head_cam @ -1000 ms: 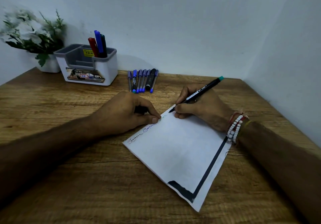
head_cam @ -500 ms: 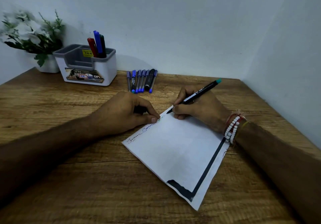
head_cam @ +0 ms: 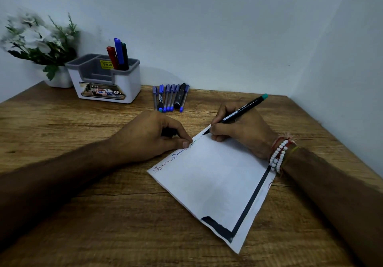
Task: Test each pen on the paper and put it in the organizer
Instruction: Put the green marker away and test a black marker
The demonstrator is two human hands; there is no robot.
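Writing hand: the right hand (head_cam: 238, 129) grips a black pen (head_cam: 236, 114) with a teal end, tip touching the far edge of the paper (head_cam: 213, 184), barrel slanting toward 2 o'clock.
Left hand: the left hand (head_cam: 153, 136) is curled, its thumb pressing the paper's edge at 10 o'clock; something dark sits in its fist, and I cannot tell what.
Paper: lies tilted on the wooden table (head_cam: 83, 215), handwriting along its upper left edge, a black band along the right and bottom.
Spare pens: a row of pens (head_cam: 170, 98) lies at 12 o'clock.
Organizer: the organizer (head_cam: 105, 80) stands at 11 o'clock, three pens upright in its back right compartment.
Plant: a potted plant (head_cam: 41, 43) just left of the organizer.
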